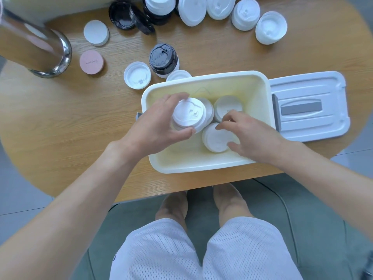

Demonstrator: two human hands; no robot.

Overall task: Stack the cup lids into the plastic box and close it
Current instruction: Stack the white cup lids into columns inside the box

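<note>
Cup lids are lying partly in the cream plastic box (pixel 260 91) and partly loose on the round wooden table (pixel 60 126). Far of the box, just beside its far rim: a black lid stack (pixel 163 59), an upturned white lid (pixel 137 75), and another white lid (pixel 178 74) half hidden behind the rim. Further left are sitting a pink disc lid (pixel 91 62), a white disc lid (pixel 96 32) and a metal cylinder (pixel 34 45). Along the far edge are standing black lids (pixel 129 16) and a row of white lids (pixel 245 14), well apart from the box. The grey box lid (pixel 308 106) is lying flat just right of the box, touching its side; the box is standing open.

Inside the box: one white stack (pixel 227 105) at the far middle, another white lid stack (pixel 216 141) nearer. The left hand (pixel 159 124) is gripping a white lid stack (pixel 188 115) over the box's left part, fingers and thumb curled round its rim. The right hand (pixel 248 134) is reaching into the box, fingertips and thumb curled round the near stack; how firmly it is holding, I cannot tell.
</note>
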